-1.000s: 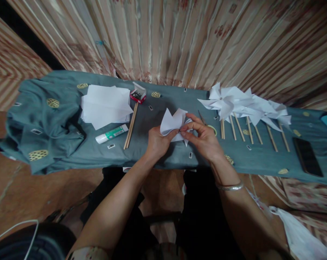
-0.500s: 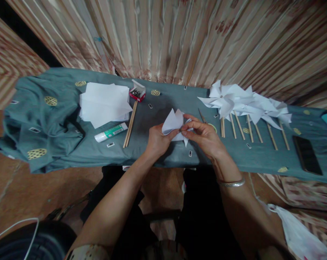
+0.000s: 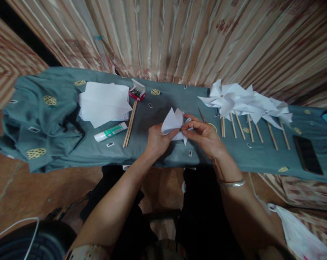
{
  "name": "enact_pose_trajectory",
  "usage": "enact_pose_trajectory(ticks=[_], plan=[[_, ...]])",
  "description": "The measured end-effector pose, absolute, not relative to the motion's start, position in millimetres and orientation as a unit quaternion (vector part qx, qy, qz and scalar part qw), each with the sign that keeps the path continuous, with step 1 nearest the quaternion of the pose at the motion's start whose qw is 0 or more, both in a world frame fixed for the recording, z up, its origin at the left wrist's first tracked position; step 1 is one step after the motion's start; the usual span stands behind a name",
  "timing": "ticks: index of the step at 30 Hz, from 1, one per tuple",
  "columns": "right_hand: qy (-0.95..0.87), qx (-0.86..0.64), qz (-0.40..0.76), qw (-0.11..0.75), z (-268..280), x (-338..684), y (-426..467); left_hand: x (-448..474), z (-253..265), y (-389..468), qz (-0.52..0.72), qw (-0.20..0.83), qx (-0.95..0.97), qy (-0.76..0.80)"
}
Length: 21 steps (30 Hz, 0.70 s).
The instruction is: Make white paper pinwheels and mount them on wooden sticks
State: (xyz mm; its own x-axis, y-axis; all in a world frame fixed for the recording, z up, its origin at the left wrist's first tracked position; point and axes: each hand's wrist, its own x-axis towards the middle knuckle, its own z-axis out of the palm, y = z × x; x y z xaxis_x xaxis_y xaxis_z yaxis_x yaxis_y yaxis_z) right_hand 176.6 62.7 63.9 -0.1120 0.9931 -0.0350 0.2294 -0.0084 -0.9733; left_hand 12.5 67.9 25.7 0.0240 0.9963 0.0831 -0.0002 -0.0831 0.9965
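A folded white paper pinwheel (image 3: 171, 121) is held between both hands above the middle of the cloth-covered table. My left hand (image 3: 158, 141) grips its left side, with the thumb pressed toward the centre. At the centre and right side, the fingers of my right hand (image 3: 202, 136) pinch the paper; whether they also hold something small there cannot be made out. Scissors (image 3: 212, 126) lie just beyond my right hand, partly hidden by it. Left of my hands are a few thin wooden sticks (image 3: 130, 124) and a glue stick (image 3: 111, 132).
A stack of white paper (image 3: 105, 103) lies at the left beside an open red box (image 3: 137, 94) of small metal pieces. Several finished pinwheels (image 3: 244, 101) on sticks lie at the right, near a dark phone (image 3: 307, 155). Bunched cloth (image 3: 52, 126) covers the left end.
Hardly anything differs. Both hands keep the same hold on the pinwheel, and its paper has shifted very slightly to the left.
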Motion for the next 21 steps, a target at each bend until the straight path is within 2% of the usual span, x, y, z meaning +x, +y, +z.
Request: enact_pose_trajectory(ticks=[5, 14, 21], plan=[[-0.566, -0.530, 0.482, 0.410, 62.9, 176.2, 62.6, 10.3, 25.6, 67.5, 0.507, 0.460, 0.531, 0.500], [-0.567, -0.530, 0.486, 0.402, 61.7, 178.2, 62.4, 11.2, 30.9, 66.5, 0.499, 0.527, 0.478, 0.494], [-0.562, -0.532, 0.493, 0.397, 61.9, 178.3, 62.7, 10.1, 31.3, 66.4, 0.492, 0.533, 0.478, 0.495]])
